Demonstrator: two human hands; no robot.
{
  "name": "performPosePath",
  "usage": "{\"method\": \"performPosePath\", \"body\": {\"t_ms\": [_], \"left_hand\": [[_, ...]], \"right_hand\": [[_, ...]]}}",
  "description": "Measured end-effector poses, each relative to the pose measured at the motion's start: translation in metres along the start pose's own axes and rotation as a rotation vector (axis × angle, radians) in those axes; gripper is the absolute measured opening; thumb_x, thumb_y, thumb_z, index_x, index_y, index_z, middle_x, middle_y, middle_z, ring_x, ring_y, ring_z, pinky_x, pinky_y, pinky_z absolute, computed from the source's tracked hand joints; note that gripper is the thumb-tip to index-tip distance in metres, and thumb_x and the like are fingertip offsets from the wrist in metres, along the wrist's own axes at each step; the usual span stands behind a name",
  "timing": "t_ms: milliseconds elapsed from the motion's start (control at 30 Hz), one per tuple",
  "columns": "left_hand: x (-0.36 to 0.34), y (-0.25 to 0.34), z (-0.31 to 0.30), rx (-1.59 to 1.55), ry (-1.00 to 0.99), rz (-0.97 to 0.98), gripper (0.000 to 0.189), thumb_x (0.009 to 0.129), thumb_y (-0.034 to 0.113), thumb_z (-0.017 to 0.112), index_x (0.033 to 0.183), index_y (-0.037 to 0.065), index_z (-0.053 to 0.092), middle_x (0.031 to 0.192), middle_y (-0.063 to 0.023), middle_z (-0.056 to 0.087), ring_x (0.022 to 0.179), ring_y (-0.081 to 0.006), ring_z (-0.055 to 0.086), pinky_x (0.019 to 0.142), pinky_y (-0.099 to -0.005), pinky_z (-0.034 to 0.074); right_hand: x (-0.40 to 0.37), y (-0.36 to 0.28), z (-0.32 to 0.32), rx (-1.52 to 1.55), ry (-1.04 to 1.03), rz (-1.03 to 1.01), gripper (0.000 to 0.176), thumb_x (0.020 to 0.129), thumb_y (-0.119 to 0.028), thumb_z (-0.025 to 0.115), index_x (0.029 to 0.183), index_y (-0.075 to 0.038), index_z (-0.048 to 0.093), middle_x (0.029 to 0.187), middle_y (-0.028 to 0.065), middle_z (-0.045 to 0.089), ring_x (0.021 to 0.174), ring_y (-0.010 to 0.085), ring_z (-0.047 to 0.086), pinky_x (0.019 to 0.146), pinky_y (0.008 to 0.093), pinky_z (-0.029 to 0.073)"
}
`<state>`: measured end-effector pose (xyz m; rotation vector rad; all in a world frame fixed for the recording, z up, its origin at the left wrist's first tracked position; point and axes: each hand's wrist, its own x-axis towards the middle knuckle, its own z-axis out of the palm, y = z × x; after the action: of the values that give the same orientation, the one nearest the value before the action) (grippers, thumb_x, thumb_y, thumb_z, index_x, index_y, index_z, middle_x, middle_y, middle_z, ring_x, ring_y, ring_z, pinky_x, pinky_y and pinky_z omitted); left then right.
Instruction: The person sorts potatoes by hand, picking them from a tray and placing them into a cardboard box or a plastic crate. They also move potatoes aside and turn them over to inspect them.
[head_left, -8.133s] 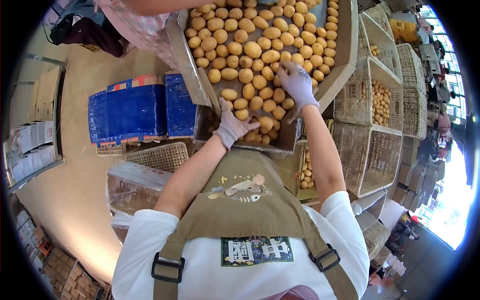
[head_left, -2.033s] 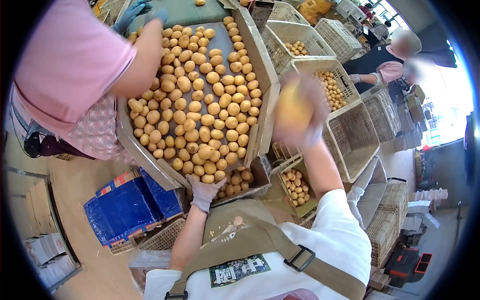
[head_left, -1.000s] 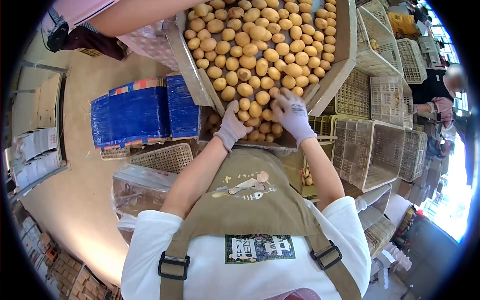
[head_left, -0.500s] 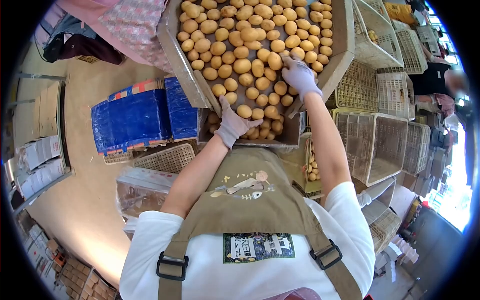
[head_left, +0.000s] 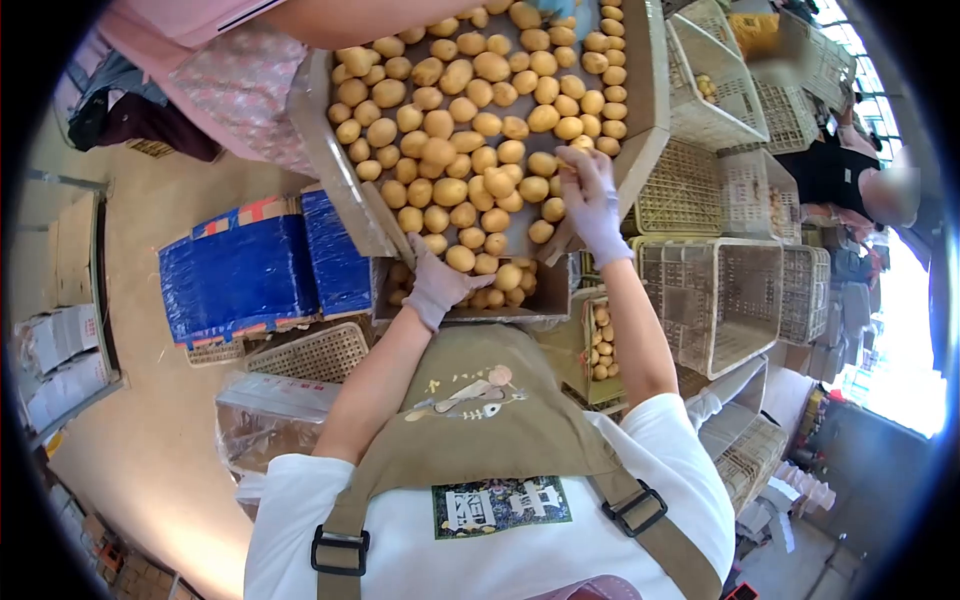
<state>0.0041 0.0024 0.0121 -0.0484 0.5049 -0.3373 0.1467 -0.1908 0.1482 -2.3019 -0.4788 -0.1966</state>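
A wide, shallow sorting tray (head_left: 650, 100) holds many small yellow-brown potatoes (head_left: 455, 108) in a loose layer. My gloved left hand (head_left: 440, 285) is at the tray's near outlet, fingers and thumb spread beside potatoes that lie over a lower box (head_left: 548, 298). This box has more potatoes inside. At the tray's right side, my gloved right hand (head_left: 594, 200) has its fingertips closed round a potato (head_left: 575, 152), partly hidden by the fingers.
Another person's arm (head_left: 370, 18) and blue glove (head_left: 552, 6) reach over the tray's far end. Plastic crates (head_left: 710, 300) stand at the right, with a box of potatoes (head_left: 603, 345) nearer me. Blue-wrapped cartons (head_left: 240, 275) are at the left.
My view has shifted, so the tray sits further left and lower. My right fingers have closed on a potato. Another person's arm has come in over the far end. My left hand remains at the outlet.
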Motion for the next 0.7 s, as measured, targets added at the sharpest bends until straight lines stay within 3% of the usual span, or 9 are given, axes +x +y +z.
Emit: {"method": "performPosePath", "body": {"t_ms": [67,133,233,267,333,400,567,700], "left_hand": [[-0.002,-0.002,0.002,0.047,-0.015,0.03,0.097,0.086,0.083,0.03,0.157,0.019,0.012,0.164,-0.0097,0.015,0.148,-0.0422,0.017,0.109,-0.0761,0.018],[-0.002,-0.003,0.008,0.108,-0.044,0.046,0.096,0.086,0.082,0.031,0.157,0.02,0.013,0.164,-0.009,0.016,0.147,-0.0413,0.018,0.109,-0.0755,0.017],[0.0,-0.001,0.01,0.124,-0.003,0.007,0.098,0.083,0.085,0.032,0.157,0.023,0.015,0.164,-0.0048,0.016,0.148,-0.0395,0.017,0.108,-0.0783,0.014],[-0.002,0.0,0.005,0.106,-0.016,-0.011,0.099,0.083,0.085,0.032,0.158,0.023,0.014,0.165,-0.004,0.013,0.149,-0.0389,0.015,0.108,-0.078,0.013],[-0.008,-0.002,0.02,0.05,0.044,-0.043,0.099,0.084,0.084,0.031,0.158,0.022,0.011,0.165,-0.0032,0.011,0.149,-0.0387,0.014,0.108,-0.078,0.012],[-0.01,-0.001,0.025,0.065,0.042,-0.053,0.098,0.085,0.083,0.03,0.159,0.022,0.01,0.165,-0.0031,0.01,0.149,-0.0391,0.013,0.109,-0.0778,0.012],[-0.009,-0.001,0.022,0.029,0.11,-0.073,0.097,0.086,0.083,0.029,0.158,0.022,0.011,0.165,-0.004,0.011,0.149,-0.0408,0.013,0.109,-0.0775,0.013],[-0.009,-0.001,0.022,0.05,0.131,-0.068,0.096,0.085,0.084,0.029,0.158,0.025,0.012,0.165,-0.0042,0.01,0.149,-0.0406,0.013,0.109,-0.077,0.013]], "right_hand": [[0.004,-0.015,-0.042,0.033,0.187,-0.067,0.03,0.087,0.003,0.061,0.114,-0.01,0.067,0.112,0.0151,0.058,0.105,0.0293,0.059,0.092,0.0368,0.048],[0.015,-0.027,-0.091,-0.14,0.423,-0.323,0.029,0.087,0.004,0.063,0.114,-0.007,0.067,0.11,0.0135,0.059,0.106,0.0246,0.056,0.091,0.036,0.047],[0.014,-0.051,-0.152,-0.007,0.666,-0.455,0.031,0.092,0.003,0.057,0.123,-0.003,0.058,0.11,0.0156,0.06,0.109,0.0233,0.056,0.092,0.0345,0.048],[0.013,-0.063,-0.171,0.017,0.71,-0.54,0.033,0.094,0.003,0.055,0.126,-0.002,0.054,0.112,0.0167,0.059,0.107,0.0228,0.057,0.091,0.0332,0.05],[0.002,-0.078,-0.203,-0.132,0.789,-0.648,0.032,0.097,0.0,0.05,0.129,-0.003,0.05,0.126,0.0229,0.051,0.087,0.0217,0.067,0.08,0.0316,0.056],[-0.008,-0.094,-0.225,-0.373,0.867,-0.701,0.034,0.102,-0.013,0.049,0.135,-0.008,0.042,0.124,0.0263,0.055,0.081,0.0262,0.069,0.078,0.0363,0.056],[-0.018,-0.117,-0.261,-0.526,0.974,-0.889,0.035,0.102,-0.011,0.046,0.135,-0.008,0.034,0.119,0.029,0.055,0.075,0.0286,0.068,0.074,0.0338,0.058],[-0.042,-0.119,-0.284,-0.675,0.95,-0.872,0.042,0.102,-0.009,0.039,0.143,-0.013,0.031,0.128,0.0313,0.048,0.079,0.0311,0.069,0.074,0.0374,0.061]]}}
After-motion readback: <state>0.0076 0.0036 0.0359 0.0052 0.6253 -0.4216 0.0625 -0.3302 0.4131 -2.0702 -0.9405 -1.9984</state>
